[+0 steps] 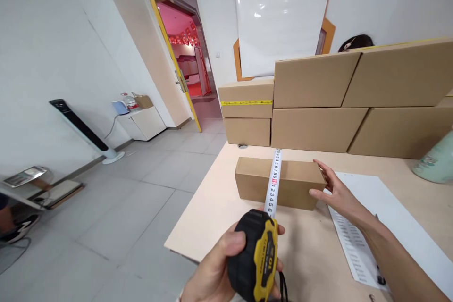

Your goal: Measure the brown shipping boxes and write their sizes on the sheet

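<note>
My left hand [222, 257] is wrapped round a black and yellow tape measure [253, 255], thumb on its case. The white blade [273, 181] stretches away from me, across the top of a small brown cardboard box [295, 188] lying lengthwise on the table. Its far end reaches close to the row of stacked boxes. My right hand [334, 188] is at the small box's right end, fingertips by the back corner and thumb by the front corner. Beneath my right forearm lies a printed sheet [348, 240], with a dark pen [380, 276] partly hidden by the arm.
Stacked cardboard boxes [318, 127] line the far side of the table [212, 217], some with yellow measuring tape along them. A pale green object [437, 158] stands at the right edge. Left of the table is tiled floor [148, 207]. A person's head [357, 42] shows behind the boxes.
</note>
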Motion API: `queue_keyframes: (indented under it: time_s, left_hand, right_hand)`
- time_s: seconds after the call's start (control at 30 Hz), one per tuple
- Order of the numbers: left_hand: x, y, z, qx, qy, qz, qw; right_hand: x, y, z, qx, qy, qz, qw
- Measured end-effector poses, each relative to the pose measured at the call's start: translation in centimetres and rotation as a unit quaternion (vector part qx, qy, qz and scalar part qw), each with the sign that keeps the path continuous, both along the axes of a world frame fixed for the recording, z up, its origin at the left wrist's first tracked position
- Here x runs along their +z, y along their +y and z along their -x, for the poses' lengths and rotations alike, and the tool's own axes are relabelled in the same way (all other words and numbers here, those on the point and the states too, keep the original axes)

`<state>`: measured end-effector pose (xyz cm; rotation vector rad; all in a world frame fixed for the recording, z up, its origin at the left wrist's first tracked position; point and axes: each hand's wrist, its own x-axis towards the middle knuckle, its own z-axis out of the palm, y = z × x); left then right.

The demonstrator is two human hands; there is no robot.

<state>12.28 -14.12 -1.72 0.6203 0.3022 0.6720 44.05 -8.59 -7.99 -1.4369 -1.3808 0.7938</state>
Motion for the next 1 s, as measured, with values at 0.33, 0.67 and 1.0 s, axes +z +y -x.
queue_keyframes:
  time_s: [0.33, 0.67, 1.0]
  left_hand:
    - [-0.7, 0.0, -2.5, -0.003, 0.028, 0.046, 0.999]
    - [-0.3, -1.1, -2.9, -0.051, 0.058, 0.052, 0.996]
    - [0.7, -1.6, -3.4, -0.038, 0.047, 0.036, 0.998]
  right_hand:
    - [7.4, 2.7, 0.7, 0.042, -0.219, -0.110, 0.969]
    - [7.6, 6.5, 2.8, 0.106, -0.331, -0.078, 0.935]
    - [7.4, 6.2, 3.4, 0.122, -0.364, -0.088, 0.919]
